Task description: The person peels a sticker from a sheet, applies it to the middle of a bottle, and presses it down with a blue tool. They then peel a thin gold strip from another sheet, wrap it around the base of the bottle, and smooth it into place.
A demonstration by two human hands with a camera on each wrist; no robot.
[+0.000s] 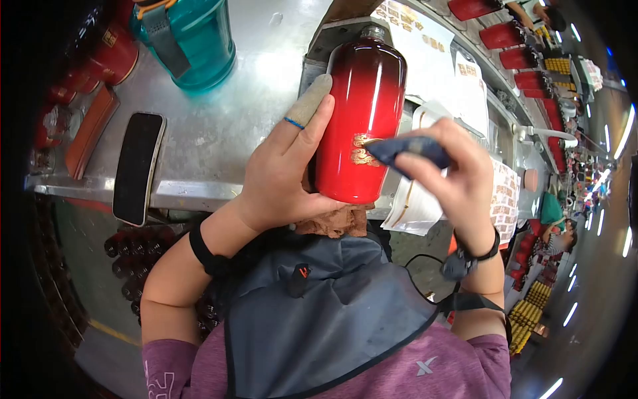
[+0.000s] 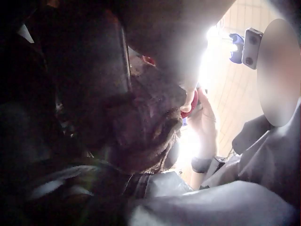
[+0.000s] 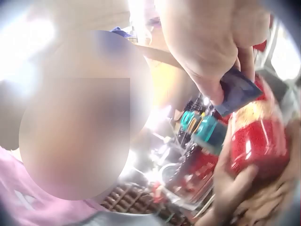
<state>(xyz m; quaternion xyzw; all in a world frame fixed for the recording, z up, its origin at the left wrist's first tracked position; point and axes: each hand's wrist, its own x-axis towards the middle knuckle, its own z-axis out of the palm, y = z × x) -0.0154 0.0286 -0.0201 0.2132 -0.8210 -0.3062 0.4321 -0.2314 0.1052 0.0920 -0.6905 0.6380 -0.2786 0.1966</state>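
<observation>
A glossy red bottle with a dark shoulder and clear neck leans over the table edge, its neck pointing away from me. Near its base sits a gold emblem. My left hand holds the bottle, fingers along its left side and thumb at the base; one finger wears a pale finger cot. My right hand pinches a dark blue flat piece whose tip overlaps the emblem. In the right wrist view the blue piece lies against the bottle. The left wrist view is mostly dark.
A brown rough-surfaced block shows below the bottle's base. On the metal table are a teal jug, a phone and a brown case. Sheets of gold stickers lie to the right, and more red bottles stand beyond.
</observation>
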